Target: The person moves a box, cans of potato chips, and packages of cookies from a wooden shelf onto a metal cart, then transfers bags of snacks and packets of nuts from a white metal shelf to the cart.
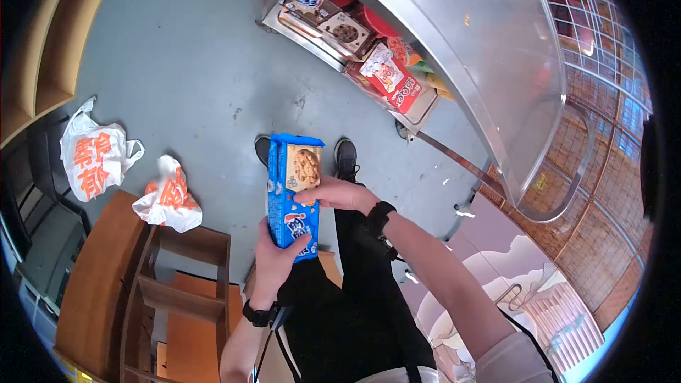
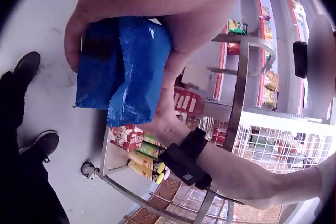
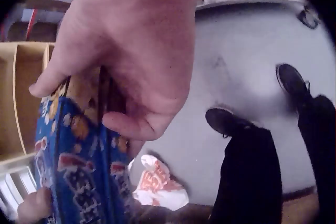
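Observation:
A long blue packet of chocolate chip cookies (image 1: pixel 284 209) is upheld in front of the body, over the legs. My left hand (image 1: pixel 275 262) grips its near end, thumb across the printed face. Higher up, on the right edge, my right hand (image 1: pixel 347 195) holds the packet, its thumb on one side and curled fingers on the other, as the right wrist view shows. In the left wrist view the crimped end of the blue packet (image 2: pixel 139 77) points at the camera. Part of the left thumb (image 3: pixel 37 205) shows low in the right wrist view.
A metal cart (image 1: pixel 489 42) stands ahead right, boxed snacks (image 1: pixel 386 78) on its lower shelf. Two white plastic bags (image 1: pixel 92 156) with orange print lie on the grey floor at left. Wooden shelving (image 1: pixel 177 298) is at lower left, wire baskets (image 1: pixel 603 28) at far right.

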`<state>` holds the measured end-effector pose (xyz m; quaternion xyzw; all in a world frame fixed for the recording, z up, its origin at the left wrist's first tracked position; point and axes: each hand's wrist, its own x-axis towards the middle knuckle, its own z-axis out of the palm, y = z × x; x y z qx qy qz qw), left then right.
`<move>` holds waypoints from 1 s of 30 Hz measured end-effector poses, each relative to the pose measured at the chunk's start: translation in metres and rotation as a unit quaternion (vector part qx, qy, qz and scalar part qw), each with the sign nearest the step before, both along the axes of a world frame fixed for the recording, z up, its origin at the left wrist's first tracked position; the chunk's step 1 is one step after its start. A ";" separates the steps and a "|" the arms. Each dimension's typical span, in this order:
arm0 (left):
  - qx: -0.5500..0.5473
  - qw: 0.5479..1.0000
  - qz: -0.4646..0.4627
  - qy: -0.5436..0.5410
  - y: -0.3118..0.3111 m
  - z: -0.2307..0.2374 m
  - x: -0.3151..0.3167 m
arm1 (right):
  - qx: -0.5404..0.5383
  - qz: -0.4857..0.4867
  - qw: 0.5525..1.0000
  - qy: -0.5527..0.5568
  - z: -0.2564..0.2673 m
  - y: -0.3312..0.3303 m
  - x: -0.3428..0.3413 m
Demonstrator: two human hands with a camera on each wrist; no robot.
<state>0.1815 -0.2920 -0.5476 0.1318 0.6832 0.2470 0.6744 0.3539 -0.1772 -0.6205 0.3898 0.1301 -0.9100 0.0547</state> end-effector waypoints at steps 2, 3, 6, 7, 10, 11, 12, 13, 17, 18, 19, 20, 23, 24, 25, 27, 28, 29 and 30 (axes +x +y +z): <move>-0.008 0.999 -0.031 -0.020 0.005 0.007 0.009 | -0.017 -0.094 0.995 -0.022 0.003 -0.008 0.018; 0.016 0.999 -0.028 -0.040 0.005 0.009 0.014 | -0.028 -0.105 0.994 -0.028 0.005 -0.006 0.028; 0.032 0.998 -0.019 -0.057 0.000 0.007 0.027 | -0.054 -0.193 0.979 -0.046 -0.009 0.004 0.074; 0.025 0.999 -0.010 -0.045 -0.002 0.007 0.029 | -0.044 -0.261 0.963 -0.048 -0.023 0.007 0.093; 0.024 0.999 0.002 -0.042 -0.004 0.010 0.031 | -0.026 -0.489 0.863 -0.123 -0.039 0.035 0.133; 0.024 0.999 -0.002 -0.040 -0.008 0.009 0.030 | -0.008 -0.540 0.832 -0.126 -0.043 0.047 0.138; 0.011 0.999 -0.002 -0.036 -0.014 0.008 0.028 | 0.010 -0.589 0.798 -0.128 -0.048 0.060 0.143; -0.002 1.000 -0.002 -0.031 -0.020 0.008 0.025 | 0.001 -0.637 0.754 -0.158 -0.065 0.066 0.152; -0.027 1.000 0.001 -0.011 -0.036 0.014 0.009 | -0.057 -0.749 0.616 -0.237 -0.113 0.090 0.173; -0.028 1.000 -0.003 -0.007 -0.036 0.013 0.006 | -0.060 -0.760 0.601 -0.241 -0.118 0.098 0.175; -0.035 0.999 -0.011 0.001 -0.036 0.013 0.002 | -0.059 -0.759 0.608 -0.223 -0.122 0.105 0.177; -0.039 0.999 -0.017 0.009 -0.035 0.012 -0.001 | -0.049 -0.755 0.613 -0.227 -0.125 0.114 0.177; -0.040 0.999 -0.003 0.002 -0.041 0.008 -0.009 | -0.061 -0.749 0.626 -0.208 -0.146 0.121 0.184; -0.040 0.999 0.005 -0.007 -0.040 0.009 -0.011 | -0.062 -0.748 0.627 -0.208 -0.151 0.119 0.186; -0.037 0.999 -0.011 0.009 -0.039 0.012 -0.012 | -0.062 -0.746 0.629 -0.209 -0.155 0.117 0.187; -0.043 0.999 -0.003 0.007 -0.036 0.018 -0.011 | -0.050 -0.745 0.631 -0.210 -0.160 0.112 0.192; -0.050 0.999 0.004 -0.001 -0.035 0.019 -0.012 | -0.035 -0.744 0.631 -0.215 -0.161 0.110 0.194; -0.041 0.999 -0.003 0.001 -0.038 0.017 -0.014 | -0.032 -0.742 0.633 -0.220 -0.164 0.109 0.196; -0.041 0.999 -0.004 0.005 -0.037 0.018 -0.015 | -0.035 -0.742 0.633 -0.217 -0.166 0.110 0.197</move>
